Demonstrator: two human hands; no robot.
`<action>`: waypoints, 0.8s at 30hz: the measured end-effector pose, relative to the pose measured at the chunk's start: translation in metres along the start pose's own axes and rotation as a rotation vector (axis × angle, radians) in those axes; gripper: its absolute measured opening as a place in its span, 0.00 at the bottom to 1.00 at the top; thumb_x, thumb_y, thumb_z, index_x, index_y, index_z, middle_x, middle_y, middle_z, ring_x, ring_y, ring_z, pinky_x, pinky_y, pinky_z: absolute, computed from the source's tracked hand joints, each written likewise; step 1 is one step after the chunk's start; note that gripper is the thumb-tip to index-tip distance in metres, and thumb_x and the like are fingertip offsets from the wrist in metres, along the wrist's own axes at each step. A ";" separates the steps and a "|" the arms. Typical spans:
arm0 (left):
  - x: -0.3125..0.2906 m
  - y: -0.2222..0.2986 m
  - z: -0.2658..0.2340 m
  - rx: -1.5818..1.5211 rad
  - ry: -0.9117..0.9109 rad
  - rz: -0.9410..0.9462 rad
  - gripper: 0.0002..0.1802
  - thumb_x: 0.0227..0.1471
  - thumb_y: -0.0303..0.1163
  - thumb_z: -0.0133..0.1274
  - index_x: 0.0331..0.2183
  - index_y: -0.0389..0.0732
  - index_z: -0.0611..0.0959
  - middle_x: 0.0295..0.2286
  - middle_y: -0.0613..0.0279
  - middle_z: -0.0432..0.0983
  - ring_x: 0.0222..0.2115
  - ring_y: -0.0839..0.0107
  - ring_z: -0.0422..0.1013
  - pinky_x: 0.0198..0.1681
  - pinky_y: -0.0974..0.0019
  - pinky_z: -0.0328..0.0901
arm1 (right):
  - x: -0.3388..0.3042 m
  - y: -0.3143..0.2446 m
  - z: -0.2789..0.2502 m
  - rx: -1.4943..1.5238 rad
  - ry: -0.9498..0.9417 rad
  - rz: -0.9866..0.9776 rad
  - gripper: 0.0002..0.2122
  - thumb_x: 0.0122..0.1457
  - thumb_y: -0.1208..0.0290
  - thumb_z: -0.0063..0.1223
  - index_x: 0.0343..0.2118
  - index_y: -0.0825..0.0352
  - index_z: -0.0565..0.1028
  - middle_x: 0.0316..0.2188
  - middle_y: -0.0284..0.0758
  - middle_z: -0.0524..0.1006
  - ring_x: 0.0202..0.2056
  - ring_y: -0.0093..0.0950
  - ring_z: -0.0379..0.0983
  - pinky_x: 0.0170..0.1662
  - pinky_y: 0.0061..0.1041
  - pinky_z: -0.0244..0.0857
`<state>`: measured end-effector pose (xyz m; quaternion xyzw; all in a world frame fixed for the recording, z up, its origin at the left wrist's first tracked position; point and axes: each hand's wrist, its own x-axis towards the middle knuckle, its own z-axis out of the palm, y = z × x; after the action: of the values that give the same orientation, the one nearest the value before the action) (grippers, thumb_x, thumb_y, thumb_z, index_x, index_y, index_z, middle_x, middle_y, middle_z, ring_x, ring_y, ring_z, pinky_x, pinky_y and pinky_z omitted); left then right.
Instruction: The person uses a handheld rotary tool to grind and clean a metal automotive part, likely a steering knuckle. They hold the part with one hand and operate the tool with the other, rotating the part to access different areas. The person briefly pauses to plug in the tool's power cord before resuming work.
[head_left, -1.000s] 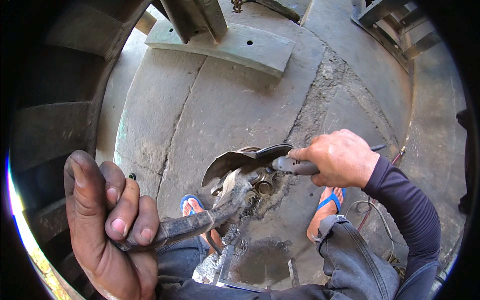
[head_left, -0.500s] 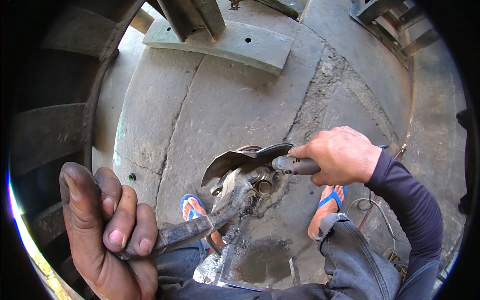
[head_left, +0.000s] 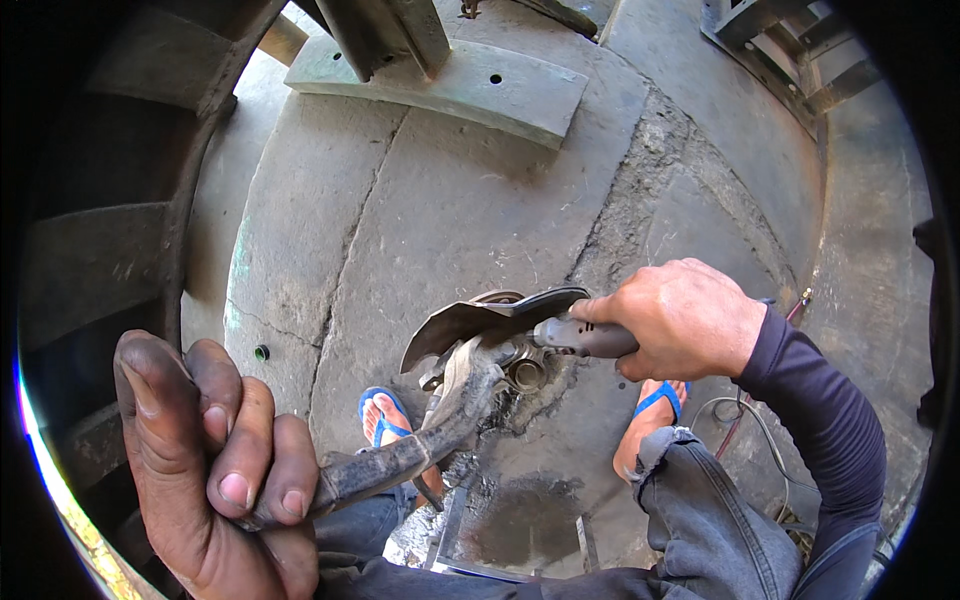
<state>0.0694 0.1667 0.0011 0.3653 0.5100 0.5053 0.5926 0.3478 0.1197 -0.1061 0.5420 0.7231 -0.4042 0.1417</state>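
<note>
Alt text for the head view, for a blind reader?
Two bare hands grip an angle grinder over a concrete floor: left hand on the rear body, right hand on the side handle. Feet in blue flip-flops stand below.

Blue sandal straps (head_left: 384,418) showed near; a dark navy sleeve (head_left: 820,420) at right, faded grey-blue jeans (head_left: 710,520), grey cracked concrete floor (head_left: 450,210), a pale green slab (head_left: 450,85) far.

Dark navy long sleeve (head_left: 820,400), faded blue jeans (head_left: 710,520), blue flip-flops (head_left: 385,415), grimy fingers (head_left: 235,450).
</note>
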 end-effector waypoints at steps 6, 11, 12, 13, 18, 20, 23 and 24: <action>0.000 0.001 0.001 0.008 0.009 -0.013 0.13 0.71 0.42 0.51 0.44 0.42 0.72 0.27 0.69 0.62 0.19 0.89 0.65 0.19 0.82 0.68 | -0.003 0.000 -0.005 -0.043 -0.080 0.117 0.27 0.46 0.68 0.68 0.54 0.55 0.82 0.34 0.43 0.85 0.40 0.44 0.84 0.44 0.42 0.77; 0.000 0.001 0.003 0.070 0.057 0.010 0.15 0.70 0.43 0.54 0.43 0.42 0.72 0.25 0.68 0.63 0.18 0.88 0.65 0.18 0.82 0.68 | -0.002 0.004 -0.004 -0.059 -0.028 0.069 0.30 0.45 0.67 0.69 0.57 0.51 0.82 0.31 0.41 0.85 0.35 0.43 0.84 0.41 0.41 0.77; 0.000 0.001 0.002 0.055 0.063 0.003 0.15 0.70 0.43 0.54 0.44 0.42 0.72 0.25 0.68 0.64 0.18 0.88 0.66 0.18 0.81 0.68 | -0.001 0.004 -0.004 -0.078 -0.052 0.083 0.31 0.45 0.66 0.69 0.58 0.49 0.82 0.30 0.41 0.84 0.34 0.43 0.84 0.39 0.41 0.76; 0.001 0.003 0.001 0.050 0.051 -0.031 0.15 0.70 0.43 0.54 0.44 0.42 0.72 0.25 0.68 0.64 0.18 0.88 0.66 0.18 0.81 0.68 | -0.002 0.005 -0.005 -0.073 -0.024 0.052 0.31 0.45 0.66 0.69 0.58 0.49 0.82 0.30 0.41 0.84 0.33 0.43 0.84 0.39 0.41 0.76; 0.008 0.008 -0.005 0.066 -0.009 -0.084 0.15 0.70 0.42 0.54 0.45 0.41 0.73 0.26 0.68 0.64 0.19 0.88 0.66 0.18 0.81 0.68 | -0.001 0.007 -0.010 -0.083 -0.051 0.045 0.31 0.45 0.67 0.70 0.57 0.50 0.82 0.30 0.41 0.84 0.33 0.43 0.83 0.38 0.41 0.76; 0.008 0.007 -0.006 0.042 -0.008 -0.080 0.15 0.70 0.42 0.54 0.46 0.41 0.73 0.26 0.68 0.64 0.19 0.88 0.66 0.19 0.81 0.68 | 0.000 0.006 -0.011 -0.103 -0.025 0.017 0.31 0.44 0.67 0.70 0.57 0.50 0.82 0.30 0.40 0.84 0.33 0.43 0.83 0.37 0.41 0.76; 0.004 0.002 -0.004 0.053 0.026 -0.020 0.15 0.70 0.41 0.54 0.47 0.41 0.74 0.26 0.68 0.64 0.19 0.88 0.66 0.19 0.81 0.69 | 0.003 0.006 -0.012 -0.137 -0.022 0.009 0.30 0.43 0.67 0.71 0.56 0.50 0.83 0.30 0.40 0.84 0.34 0.42 0.83 0.38 0.41 0.76; 0.004 0.001 -0.003 0.062 0.042 0.012 0.15 0.70 0.41 0.54 0.48 0.40 0.75 0.26 0.68 0.63 0.19 0.88 0.66 0.20 0.80 0.70 | 0.003 0.006 -0.013 -0.148 -0.027 0.012 0.30 0.43 0.68 0.71 0.56 0.51 0.83 0.30 0.40 0.84 0.34 0.42 0.83 0.38 0.41 0.76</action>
<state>0.0660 0.1702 0.0008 0.3758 0.5355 0.5002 0.5673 0.3547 0.1316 -0.1026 0.5286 0.7459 -0.3560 0.1936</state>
